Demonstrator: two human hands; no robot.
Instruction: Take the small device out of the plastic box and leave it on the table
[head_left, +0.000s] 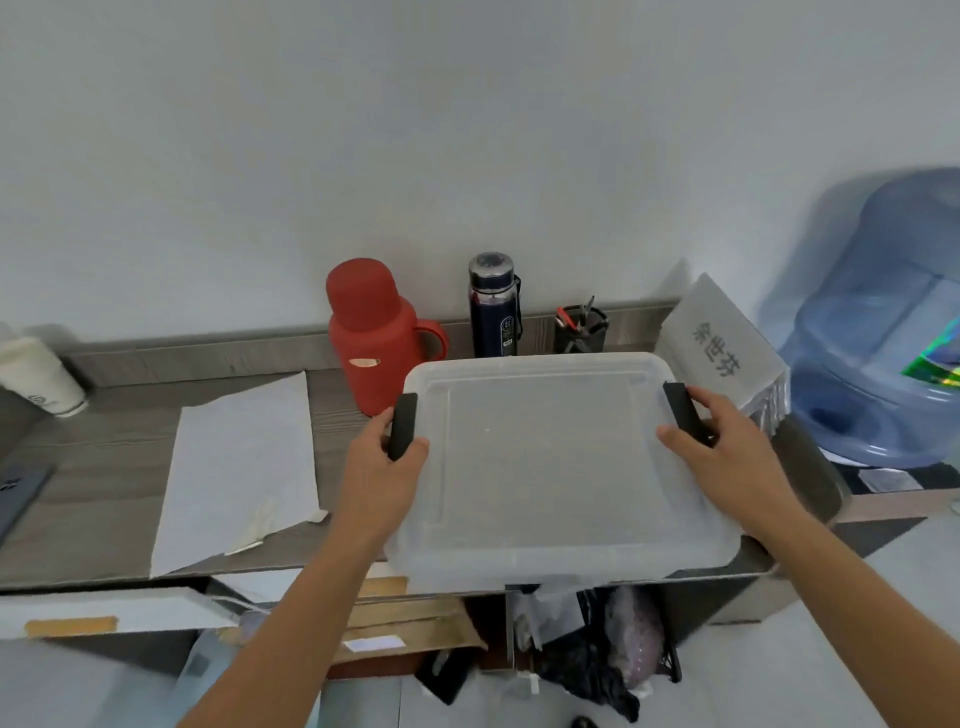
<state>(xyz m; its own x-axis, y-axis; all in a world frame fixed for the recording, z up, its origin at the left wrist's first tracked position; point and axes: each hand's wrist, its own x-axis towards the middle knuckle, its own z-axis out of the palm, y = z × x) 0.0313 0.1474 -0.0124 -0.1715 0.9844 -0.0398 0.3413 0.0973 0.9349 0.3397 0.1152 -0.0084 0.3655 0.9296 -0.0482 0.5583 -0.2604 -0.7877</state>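
Observation:
A translucent plastic box (561, 467) with its lid on sits at the front right of the grey wooden table (104, 467), its near edge overhanging the table front. Black latch clips sit on both short sides. My left hand (379, 467) grips the left clip (402, 426), thumb on top of the lid. My right hand (727, 447) grips the right clip (683, 410) the same way. The cloudy lid hides whatever is inside; no small device is visible.
A red thermos jug (371, 338), a dark water bottle (493, 306) and a black pen pot (579, 330) stand behind the box by the wall. A white sheet (244, 467) lies to the left, a paper cup (39, 376) far left, a labelled paper stack (722, 348) and a blue water jug (883, 332) right. Clutter lies below the table.

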